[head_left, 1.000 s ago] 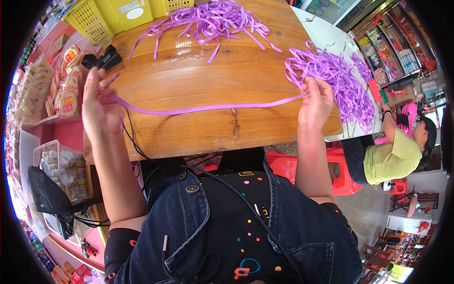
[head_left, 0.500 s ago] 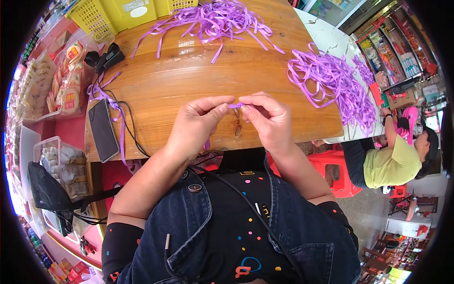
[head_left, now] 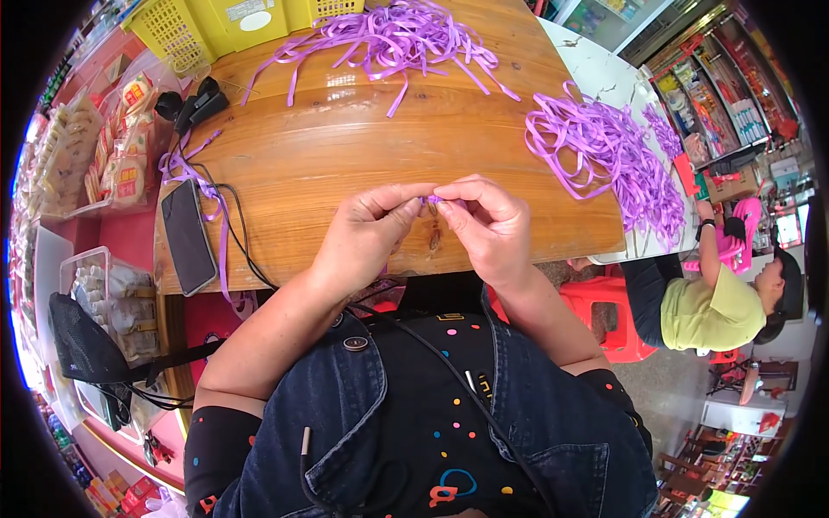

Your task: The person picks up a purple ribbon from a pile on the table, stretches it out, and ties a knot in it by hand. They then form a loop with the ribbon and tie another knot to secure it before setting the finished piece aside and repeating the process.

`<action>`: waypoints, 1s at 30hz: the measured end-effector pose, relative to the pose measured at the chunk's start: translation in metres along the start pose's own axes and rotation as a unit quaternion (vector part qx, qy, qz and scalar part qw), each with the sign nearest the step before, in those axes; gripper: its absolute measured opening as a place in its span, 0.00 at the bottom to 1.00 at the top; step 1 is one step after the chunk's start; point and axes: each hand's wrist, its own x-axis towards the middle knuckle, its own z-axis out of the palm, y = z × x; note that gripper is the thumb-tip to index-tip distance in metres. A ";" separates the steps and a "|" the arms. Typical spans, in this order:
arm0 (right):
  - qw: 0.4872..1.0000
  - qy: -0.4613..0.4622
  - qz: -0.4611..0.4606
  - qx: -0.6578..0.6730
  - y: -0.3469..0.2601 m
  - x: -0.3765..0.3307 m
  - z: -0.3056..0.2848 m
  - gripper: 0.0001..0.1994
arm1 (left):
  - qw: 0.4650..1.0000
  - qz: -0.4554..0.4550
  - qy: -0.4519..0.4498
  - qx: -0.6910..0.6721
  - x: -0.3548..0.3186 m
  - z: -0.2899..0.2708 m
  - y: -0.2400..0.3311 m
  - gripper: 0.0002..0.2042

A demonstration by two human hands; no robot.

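Observation:
A short stretch of purple ribbon (head_left: 431, 200) shows between my two hands, above the near edge of the wooden table (head_left: 345, 147). My left hand (head_left: 367, 229) pinches it between thumb and forefinger. From the other side, my right hand (head_left: 488, 223) grips the same ribbon with thumb and forefinger, the fingertips of both hands nearly touching. Most of the held piece is hidden by my fingers. A tangled heap of purple ribbons (head_left: 406, 39) lies at the far side of the table, and a larger heap (head_left: 604, 155) spills over its right corner.
A yellow basket (head_left: 207, 34) stands at the far left. Left on the table are a phone (head_left: 189, 237), a black device (head_left: 197, 105), cables and loose ribbon. Packaged goods (head_left: 129, 164) fill the left side. At right, another person (head_left: 717, 306) sits near a red stool (head_left: 609, 315).
My fingertips have drawn closer together, and less ribbon shows between them. The left hand has dropped slightly. The other person at right has shifted a little.

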 end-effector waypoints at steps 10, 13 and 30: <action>0.999 -0.013 -0.019 -0.038 -0.002 0.000 -0.001 0.07 | 0.998 0.060 -0.010 -0.006 0.000 0.005 0.003 0.10; 0.999 -0.007 -0.018 -0.044 -0.002 -0.001 -0.001 0.07 | 0.995 0.097 -0.014 -0.036 0.003 0.003 -0.005 0.06; 0.997 -0.021 -0.014 -0.074 -0.003 -0.001 0.000 0.06 | 0.998 0.065 -0.004 -0.013 0.001 0.001 0.004 0.01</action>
